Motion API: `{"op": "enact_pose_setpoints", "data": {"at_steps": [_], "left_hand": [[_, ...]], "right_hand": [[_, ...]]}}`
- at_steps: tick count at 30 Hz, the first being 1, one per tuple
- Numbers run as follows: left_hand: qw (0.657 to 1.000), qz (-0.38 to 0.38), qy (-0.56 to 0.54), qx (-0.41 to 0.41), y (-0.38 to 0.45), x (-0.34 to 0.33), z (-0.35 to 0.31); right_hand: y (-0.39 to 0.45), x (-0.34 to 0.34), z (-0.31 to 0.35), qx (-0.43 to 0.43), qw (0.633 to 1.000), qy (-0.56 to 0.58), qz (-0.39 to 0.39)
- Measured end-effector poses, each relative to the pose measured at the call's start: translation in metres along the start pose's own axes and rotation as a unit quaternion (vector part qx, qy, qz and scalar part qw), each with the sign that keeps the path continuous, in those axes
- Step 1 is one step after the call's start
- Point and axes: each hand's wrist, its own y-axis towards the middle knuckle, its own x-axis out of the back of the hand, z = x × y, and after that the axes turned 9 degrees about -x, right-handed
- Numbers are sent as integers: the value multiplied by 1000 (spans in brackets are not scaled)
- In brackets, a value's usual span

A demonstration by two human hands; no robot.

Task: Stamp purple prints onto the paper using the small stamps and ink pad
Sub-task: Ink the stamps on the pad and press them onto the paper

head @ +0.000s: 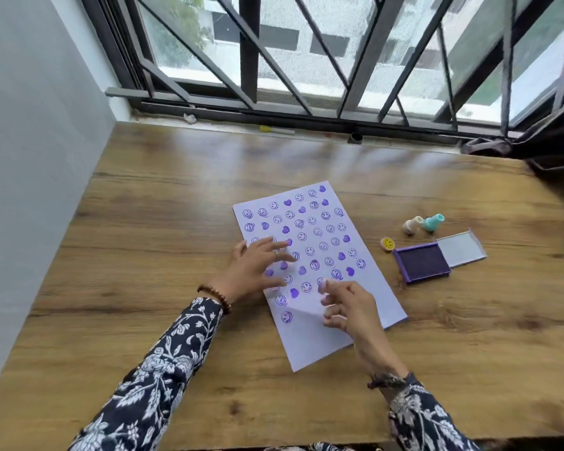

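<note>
A pale lilac paper [336, 320] lies at an angle on the wooden table [144, 222], covered with several purple smiley and heart prints. My left hand [258, 271] rests flat on the paper's left side with its fingers spread. My right hand [349, 307] hovers over the paper's lower middle, thumb and index tip close together at a small pale spot; whether a stamp sits there is unclear. The purple ink pad [422, 262] lies open to the right of the paper. By it are a yellow smiley stamp [387, 244], a cream stamp [412, 224] and a teal stamp [433, 221].
The ink pad's lid [461, 249] is folded out to its right. A barred window [306, 60] runs along the table's far edge, with a wall [30, 157] at the left and dark cloth [551, 148] at the far right corner.
</note>
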Motion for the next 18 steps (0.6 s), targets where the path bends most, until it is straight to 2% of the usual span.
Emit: {"op": "enact_pose_setpoints", "data": {"at_steps": [2,5,9,14,18], "left_hand": [[999,-38,3,0,8,-4,-15],[994,-95,-51,-13,27,-13,-45],[983,-121,-134,-36,63,-32,-91],[992,-101,-57,-56,121,-55,-134],[997,-41,41,-43,153,-66,-141]], "right_hand": [[3,23,11,-29,994,100,13],[8,60,25,-65,972,224,22],[19,108,42,-64,950,303,19],[41,156,55,-38,944,328,5],[58,173,61,-28,951,307,7]]}}
